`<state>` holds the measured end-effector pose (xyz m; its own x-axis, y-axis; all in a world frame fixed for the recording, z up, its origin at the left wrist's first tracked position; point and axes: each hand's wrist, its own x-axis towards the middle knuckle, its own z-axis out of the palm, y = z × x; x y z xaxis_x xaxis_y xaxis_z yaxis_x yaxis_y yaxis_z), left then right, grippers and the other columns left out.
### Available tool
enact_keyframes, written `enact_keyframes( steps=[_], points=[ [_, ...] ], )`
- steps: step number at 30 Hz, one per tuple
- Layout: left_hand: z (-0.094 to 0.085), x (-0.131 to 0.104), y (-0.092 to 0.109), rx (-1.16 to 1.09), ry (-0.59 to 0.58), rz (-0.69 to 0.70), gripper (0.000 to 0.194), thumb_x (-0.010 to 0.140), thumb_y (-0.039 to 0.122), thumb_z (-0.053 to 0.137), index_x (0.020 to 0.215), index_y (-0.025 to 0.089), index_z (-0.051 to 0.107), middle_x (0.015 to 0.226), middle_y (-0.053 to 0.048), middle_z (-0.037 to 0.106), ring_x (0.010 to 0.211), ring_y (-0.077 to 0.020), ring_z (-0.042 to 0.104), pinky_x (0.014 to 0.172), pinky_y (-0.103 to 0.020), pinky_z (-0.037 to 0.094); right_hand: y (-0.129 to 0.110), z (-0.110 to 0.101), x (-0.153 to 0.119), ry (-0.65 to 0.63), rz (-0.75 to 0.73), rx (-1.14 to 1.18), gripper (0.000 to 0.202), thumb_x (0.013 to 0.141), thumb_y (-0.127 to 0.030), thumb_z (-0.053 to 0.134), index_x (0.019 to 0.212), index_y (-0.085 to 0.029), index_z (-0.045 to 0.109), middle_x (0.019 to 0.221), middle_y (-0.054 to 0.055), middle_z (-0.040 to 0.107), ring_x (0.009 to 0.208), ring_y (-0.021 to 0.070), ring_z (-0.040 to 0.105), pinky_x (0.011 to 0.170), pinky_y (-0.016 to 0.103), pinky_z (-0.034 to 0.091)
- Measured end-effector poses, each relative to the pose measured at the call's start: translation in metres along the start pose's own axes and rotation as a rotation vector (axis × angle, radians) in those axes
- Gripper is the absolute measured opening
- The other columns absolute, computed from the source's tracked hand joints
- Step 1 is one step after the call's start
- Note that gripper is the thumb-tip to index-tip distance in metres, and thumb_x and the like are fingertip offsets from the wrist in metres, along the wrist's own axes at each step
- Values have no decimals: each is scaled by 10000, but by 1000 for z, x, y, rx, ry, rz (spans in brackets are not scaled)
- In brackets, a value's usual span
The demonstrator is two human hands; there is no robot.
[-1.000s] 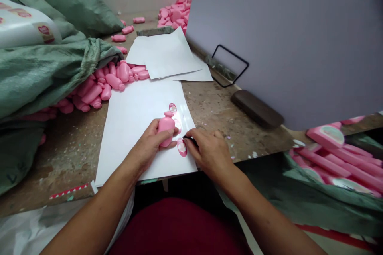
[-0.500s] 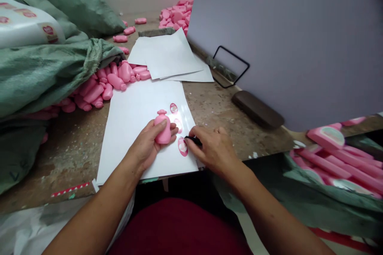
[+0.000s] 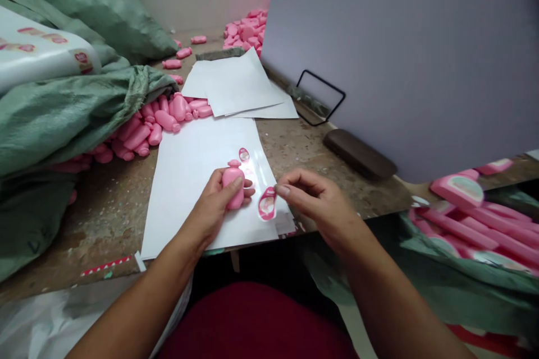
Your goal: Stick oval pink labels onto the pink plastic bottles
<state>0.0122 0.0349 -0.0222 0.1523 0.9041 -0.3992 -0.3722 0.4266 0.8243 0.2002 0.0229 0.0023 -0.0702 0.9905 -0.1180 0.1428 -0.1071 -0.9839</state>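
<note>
My left hand [image 3: 217, 196] is closed round a small pink plastic bottle [image 3: 233, 182], thumb across its front, its narrow top pointing away from me. Between the thumb and forefinger of my right hand [image 3: 318, 199] is the upper edge of an oval pink-and-white sticker [image 3: 266, 203], lifted and slightly curled over the sheet. Whether a tool is still tucked in that hand cannot be seen. Beneath both hands lies a white sticker sheet [image 3: 185, 190]. Another oval sticker [image 3: 243, 155] is on it, farther up near its right side.
Pink bottles [image 3: 168, 120] spill from a green sack [image 3: 80, 112] at left. Loose papers [image 3: 242, 84] lie behind the sheet. At right are a brown case [image 3: 357, 154], a black wire frame [image 3: 322, 95] and a large grey panel [image 3: 400, 56]. Another sack [image 3: 467, 286] holds larger pink pieces.
My right hand has moved right and lifted the lower oval sticker by its edge. The black tool it held no longer shows. My left hand, holding the bottle, has turned slightly.
</note>
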Motion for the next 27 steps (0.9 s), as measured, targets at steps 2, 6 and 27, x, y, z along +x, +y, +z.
enact_keyframes(
  steps=[2,6,27],
  points=[
    [4,-11,2,-54,-63,-7,326,860,309,751,1131,186,618,960,-33,698,808,-112,665,744,-220,547,-6,5,-2,-52,-30,-16,260,747,-449,705,682,-214,617,619,-33,512,575,119,424,548,269,343],
    [11,-32,7,-199,-143,-132,444,891,563,647,1143,198,629,958,-49,674,784,-140,657,628,-227,541,-11,16,-4,-150,-45,-18,250,788,-440,685,693,-215,631,647,-13,599,614,137,511,584,274,400],
    [6,-42,6,-177,-171,-132,572,932,676,467,1229,202,581,1039,-98,694,837,-185,704,647,-263,564,-6,27,-2,-165,5,-23,292,801,-452,674,664,-218,567,604,-24,585,584,137,515,566,271,379]
  ],
)
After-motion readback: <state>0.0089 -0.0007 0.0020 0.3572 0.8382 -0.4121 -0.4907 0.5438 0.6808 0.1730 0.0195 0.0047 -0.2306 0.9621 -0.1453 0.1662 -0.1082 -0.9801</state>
